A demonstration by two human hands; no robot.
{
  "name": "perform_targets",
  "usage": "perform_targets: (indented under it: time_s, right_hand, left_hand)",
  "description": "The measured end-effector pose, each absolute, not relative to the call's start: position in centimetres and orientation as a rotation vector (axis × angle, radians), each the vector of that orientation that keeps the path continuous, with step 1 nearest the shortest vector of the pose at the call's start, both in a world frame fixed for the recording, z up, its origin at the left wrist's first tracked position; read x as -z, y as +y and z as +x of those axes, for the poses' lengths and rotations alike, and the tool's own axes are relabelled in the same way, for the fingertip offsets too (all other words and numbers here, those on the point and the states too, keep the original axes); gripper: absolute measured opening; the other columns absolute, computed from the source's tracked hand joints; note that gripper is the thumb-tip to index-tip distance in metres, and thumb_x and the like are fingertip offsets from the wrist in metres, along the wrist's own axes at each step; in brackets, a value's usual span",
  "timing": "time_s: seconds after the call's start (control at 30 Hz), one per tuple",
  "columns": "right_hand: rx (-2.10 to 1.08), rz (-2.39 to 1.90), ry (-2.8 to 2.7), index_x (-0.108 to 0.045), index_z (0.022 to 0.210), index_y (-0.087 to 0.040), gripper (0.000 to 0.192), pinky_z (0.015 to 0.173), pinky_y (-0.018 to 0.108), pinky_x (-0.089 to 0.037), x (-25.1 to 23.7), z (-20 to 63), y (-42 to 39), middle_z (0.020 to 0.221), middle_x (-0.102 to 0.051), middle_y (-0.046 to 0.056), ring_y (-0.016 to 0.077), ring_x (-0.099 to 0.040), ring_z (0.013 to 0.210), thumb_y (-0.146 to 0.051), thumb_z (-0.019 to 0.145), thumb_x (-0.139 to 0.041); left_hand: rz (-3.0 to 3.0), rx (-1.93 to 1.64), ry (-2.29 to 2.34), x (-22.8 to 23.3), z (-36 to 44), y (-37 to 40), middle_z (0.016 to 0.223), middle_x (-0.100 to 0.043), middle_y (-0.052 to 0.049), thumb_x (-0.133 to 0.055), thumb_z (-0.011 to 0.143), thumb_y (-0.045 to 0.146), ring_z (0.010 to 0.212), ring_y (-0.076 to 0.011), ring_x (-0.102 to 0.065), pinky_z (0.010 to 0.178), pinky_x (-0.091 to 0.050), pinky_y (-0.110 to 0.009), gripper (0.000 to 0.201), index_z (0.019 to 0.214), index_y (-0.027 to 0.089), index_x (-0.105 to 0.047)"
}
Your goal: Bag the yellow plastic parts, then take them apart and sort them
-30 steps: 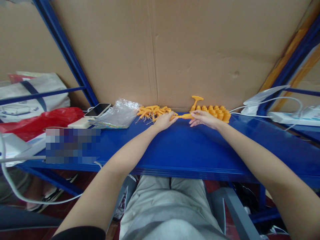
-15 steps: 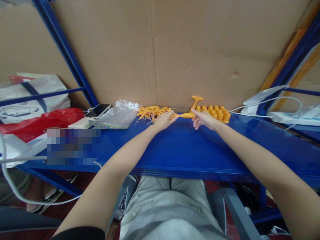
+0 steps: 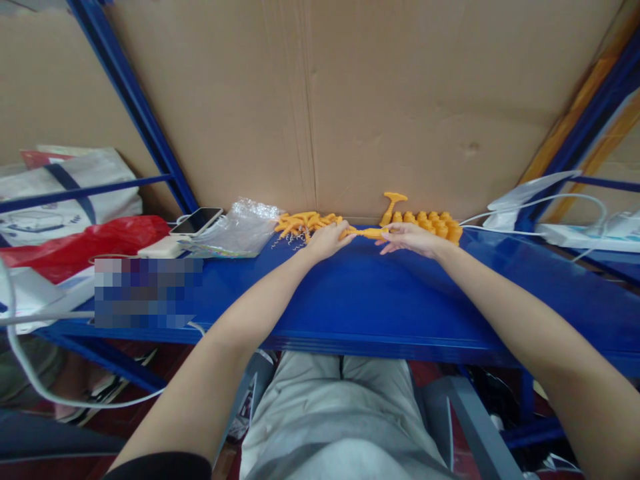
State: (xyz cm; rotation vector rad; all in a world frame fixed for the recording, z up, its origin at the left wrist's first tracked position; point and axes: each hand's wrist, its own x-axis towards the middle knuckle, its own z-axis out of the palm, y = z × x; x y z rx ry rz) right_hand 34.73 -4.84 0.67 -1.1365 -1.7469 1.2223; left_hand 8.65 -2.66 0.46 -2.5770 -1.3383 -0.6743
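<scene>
My left hand (image 3: pixel 327 240) is closed around the handle end of an orange corkscrew, its fingers covering most of that handle. An orange sleeve (image 3: pixel 371 233) lies in line with it, pointing right between my hands. At the sleeve's right end, my right hand (image 3: pixel 413 240) pinches with thumb and fingertips, the other fingers loosely stretched. Left of my left hand lies a pile of orange corkscrew handles (image 3: pixel 305 220) with bare metal spirals. Behind my right hand several orange sleeves (image 3: pixel 443 227) stand in rows. One assembled T-shaped orange corkscrew (image 3: pixel 393 205) stands upright beside them.
The blue tabletop (image 3: pixel 370 293) backs onto a cardboard wall (image 3: pixel 400 100). To the left lie a clear plastic bag (image 3: pixel 245 227), a phone (image 3: pixel 197 221), a white power bank (image 3: pixel 163 248) and a red bag (image 3: pixel 110 240). White cables (image 3: pixel 510 231) run at the right.
My right hand has turned, its fingers now reaching left to the sleeve's end. The standing T-shaped corkscrew shows more of its lower part. My left hand stays in place.
</scene>
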Motion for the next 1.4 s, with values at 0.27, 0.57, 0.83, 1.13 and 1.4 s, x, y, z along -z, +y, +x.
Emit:
perform_targets:
  time_s: [0.27, 0.57, 0.83, 1.13, 1.4]
  right_hand:
    - [-1.216, -1.171, -1.619, -0.064, 0.085, -0.014, 0.030, 0.079, 0.034, -0.062, -2.2, 33.1, -6.7, 0.080, -0.075, 0.015, 0.0191, -0.072, 0.068, -0.039, 0.100, -0.059]
    - [-1.211, -1.196, -1.605, -0.065, 0.090, -0.014, 0.038, 0.070, 0.032, -0.063, -2.0, 32.3, -6.6, 0.074, -0.074, 0.013, 0.0172, -0.069, 0.061, -0.047, 0.103, -0.051]
    - [-1.182, -1.064, -1.689, -0.054, 0.108, -0.022, 0.029, 0.057, 0.024, -0.058, -1.0, 33.2, -5.8, 0.077, -0.076, 0.001, 0.0128, -0.069, 0.058, -0.025, 0.088, -0.076]
    - [-1.124, -1.037, -1.734, -0.056, 0.095, -0.021, 0.031, 0.059, 0.030, -0.059, -1.0, 33.2, -5.9, 0.071, -0.074, 0.003, 0.0153, -0.068, 0.057, -0.039, 0.085, -0.079]
    - [-1.080, -1.143, -1.703, -0.058, 0.078, -0.018, 0.044, 0.059, 0.029, -0.057, -0.7, 33.1, -5.7, 0.071, -0.072, 0.009, 0.0154, -0.067, 0.056, -0.060, 0.092, -0.063]
  left_hand:
    - [-2.568, 0.674, -1.319, -0.5, 8.6, -2.8, 0.104, -0.071, -0.011, -0.048, 0.103, 0.045, 0.098, -0.0258, -0.070, 0.077, -0.049, -0.029, 0.032, 0.114, 0.019, -0.062]
    - [-2.526, 0.671, -1.369, -0.6, 8.5, -2.5, 0.106, -0.073, -0.012, -0.051, 0.102, 0.047, 0.101, -0.0280, -0.070, 0.081, -0.050, -0.032, 0.032, 0.111, 0.018, -0.062]
    - [-2.529, 0.642, -1.384, -0.8, 8.3, -2.6, 0.111, -0.073, -0.014, -0.049, 0.103, 0.045, 0.105, -0.0305, -0.070, 0.085, -0.051, -0.036, 0.032, 0.114, 0.018, -0.061]
    - [-2.538, 0.644, -1.349, -0.7, 8.4, -2.7, 0.113, -0.072, -0.015, -0.047, 0.103, 0.043, 0.103, -0.0295, -0.070, 0.084, -0.051, -0.035, 0.031, 0.115, 0.018, -0.061]
    - [-2.533, 0.652, -1.359, -0.8, 8.7, -3.0, 0.110, -0.071, -0.014, -0.048, 0.102, 0.043, 0.102, -0.0298, -0.070, 0.082, -0.051, -0.034, 0.031, 0.114, 0.018, -0.062]
